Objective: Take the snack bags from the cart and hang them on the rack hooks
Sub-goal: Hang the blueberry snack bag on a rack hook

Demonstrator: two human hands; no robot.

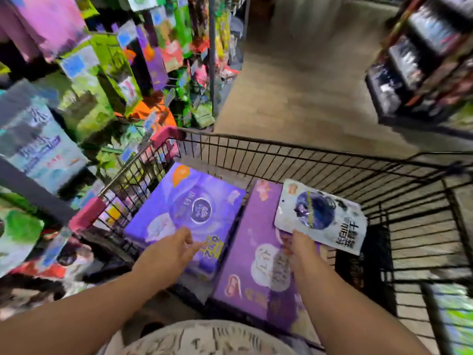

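Blueberry snack bag [320, 216] is up out of the cart [307, 165], pinched at its near edge by your right hand [303, 248].

Your fingers are clamped on the bag, but blur hides exactly how. Your left hand [167, 251] hangs over the lighter purple box [194, 201], fingers loose and slightly apart, holding nothing; can't tell if it touches. That box lies flat in the wire cart, right beside a darker purple box [256, 252] that's under the bag. The rack [102, 73] of hanging bags is on your left, badly blurred. There's tan floor [294, 85] ahead and a dark shelf unit [422, 60] far right.
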